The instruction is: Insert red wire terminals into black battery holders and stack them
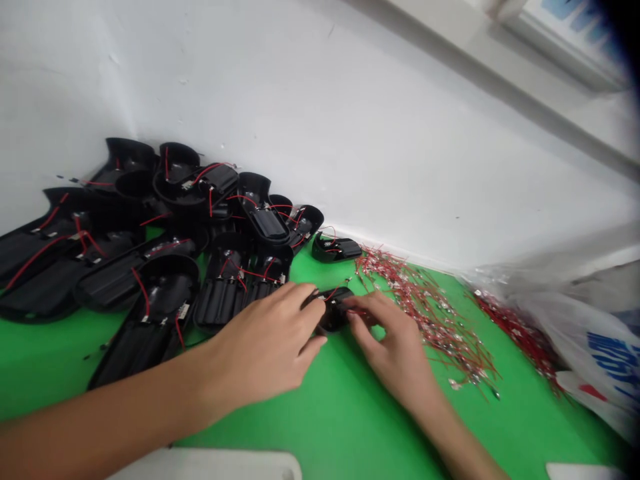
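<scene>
Between my hands, above the green table, is a black plastic housing (334, 313), partly covered by my fingers. My left hand (277, 337) is closed round its left end. The fingers of my right hand (385, 333) are pinched together at its right side; any small part between the fingertips is too blurred to make out. Left of my hands lies a pile of similar black plastic housings (220, 293) with red wires and battery-like slots. One more black housing (336, 249) rests by the wall, just beyond the held one.
Loose red wires with small metal ends (425, 313) are spread right of my hands. A clear plastic bag (590, 340) with more red wires (520, 333) lies farther right. The white wall (375, 133) bounds the green table (345, 413) at the back. White edges (215, 463) show in front.
</scene>
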Demonstrator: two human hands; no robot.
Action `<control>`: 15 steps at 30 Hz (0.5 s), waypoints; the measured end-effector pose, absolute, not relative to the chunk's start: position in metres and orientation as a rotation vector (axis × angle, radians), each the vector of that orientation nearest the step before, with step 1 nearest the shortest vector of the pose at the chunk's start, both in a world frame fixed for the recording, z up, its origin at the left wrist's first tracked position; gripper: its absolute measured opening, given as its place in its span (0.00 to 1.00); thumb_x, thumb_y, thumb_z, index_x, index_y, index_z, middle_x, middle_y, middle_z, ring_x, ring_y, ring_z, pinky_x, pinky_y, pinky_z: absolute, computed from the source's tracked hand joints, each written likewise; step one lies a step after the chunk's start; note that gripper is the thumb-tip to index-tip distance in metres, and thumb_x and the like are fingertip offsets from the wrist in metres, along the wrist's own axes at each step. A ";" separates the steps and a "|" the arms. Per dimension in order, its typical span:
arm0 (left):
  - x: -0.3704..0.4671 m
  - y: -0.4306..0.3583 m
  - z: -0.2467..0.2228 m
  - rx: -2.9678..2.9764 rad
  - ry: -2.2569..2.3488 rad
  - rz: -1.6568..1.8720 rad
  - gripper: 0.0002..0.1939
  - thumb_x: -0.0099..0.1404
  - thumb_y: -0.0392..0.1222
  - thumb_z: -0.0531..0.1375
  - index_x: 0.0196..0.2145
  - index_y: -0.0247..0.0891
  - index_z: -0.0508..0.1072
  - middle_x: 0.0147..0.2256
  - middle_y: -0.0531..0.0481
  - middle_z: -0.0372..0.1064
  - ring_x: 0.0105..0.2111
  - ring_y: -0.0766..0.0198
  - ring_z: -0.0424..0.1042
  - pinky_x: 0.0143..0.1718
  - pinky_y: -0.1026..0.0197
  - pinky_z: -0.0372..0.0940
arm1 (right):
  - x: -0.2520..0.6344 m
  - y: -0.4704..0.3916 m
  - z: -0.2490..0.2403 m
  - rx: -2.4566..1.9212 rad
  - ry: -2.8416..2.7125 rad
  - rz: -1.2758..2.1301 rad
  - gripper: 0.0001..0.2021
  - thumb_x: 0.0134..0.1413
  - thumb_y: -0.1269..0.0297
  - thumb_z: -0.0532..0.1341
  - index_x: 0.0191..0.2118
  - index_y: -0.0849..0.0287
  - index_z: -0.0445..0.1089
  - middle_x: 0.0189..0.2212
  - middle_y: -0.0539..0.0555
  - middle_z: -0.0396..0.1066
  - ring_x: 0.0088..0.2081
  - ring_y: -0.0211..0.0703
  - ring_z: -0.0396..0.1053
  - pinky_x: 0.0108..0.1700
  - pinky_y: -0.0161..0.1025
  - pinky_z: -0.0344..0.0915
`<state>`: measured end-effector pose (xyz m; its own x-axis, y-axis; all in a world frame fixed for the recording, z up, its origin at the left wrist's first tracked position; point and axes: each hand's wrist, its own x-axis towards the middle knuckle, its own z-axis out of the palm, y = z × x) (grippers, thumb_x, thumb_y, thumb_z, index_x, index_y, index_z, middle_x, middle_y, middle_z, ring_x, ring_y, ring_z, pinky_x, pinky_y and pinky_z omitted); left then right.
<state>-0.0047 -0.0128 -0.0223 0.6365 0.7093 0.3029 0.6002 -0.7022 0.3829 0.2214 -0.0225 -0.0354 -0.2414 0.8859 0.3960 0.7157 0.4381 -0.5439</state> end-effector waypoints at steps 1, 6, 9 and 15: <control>-0.005 -0.013 -0.023 2.602 1.078 0.651 0.04 0.72 0.39 0.58 0.42 0.37 0.68 0.50 0.40 0.68 0.52 0.48 0.70 0.57 0.42 0.68 | 0.218 -0.024 -0.038 -1.329 -1.974 0.344 0.08 0.66 0.69 0.59 0.46 0.58 0.75 0.35 0.54 0.73 0.34 0.43 0.72 0.35 0.38 0.69; -0.004 -0.014 -0.025 2.597 1.097 0.695 0.04 0.71 0.39 0.59 0.42 0.37 0.68 0.49 0.40 0.69 0.51 0.49 0.71 0.55 0.44 0.69 | 0.211 -0.027 -0.047 -1.301 -1.889 0.317 0.07 0.65 0.68 0.62 0.44 0.57 0.79 0.35 0.55 0.75 0.36 0.45 0.74 0.36 0.40 0.72; -0.003 -0.015 -0.026 2.606 1.084 0.689 0.05 0.71 0.40 0.59 0.42 0.37 0.68 0.49 0.39 0.69 0.51 0.48 0.71 0.51 0.45 0.71 | 0.210 -0.027 -0.047 -1.286 -1.878 0.255 0.07 0.64 0.69 0.63 0.41 0.56 0.80 0.33 0.55 0.76 0.33 0.45 0.74 0.34 0.40 0.72; -0.001 -0.016 -0.024 2.595 1.088 0.684 0.06 0.70 0.39 0.61 0.41 0.37 0.67 0.48 0.40 0.69 0.50 0.47 0.72 0.48 0.47 0.72 | 0.211 -0.032 -0.048 -1.208 -2.121 -0.050 0.12 0.67 0.74 0.59 0.51 0.60 0.76 0.34 0.57 0.73 0.32 0.44 0.72 0.33 0.39 0.72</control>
<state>-0.0008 -0.0161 -0.0236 0.6120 0.7208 0.3254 0.6058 -0.6918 0.3930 0.2109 -0.0320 -0.0477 -0.3324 0.7455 0.5777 0.7719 0.5670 -0.2875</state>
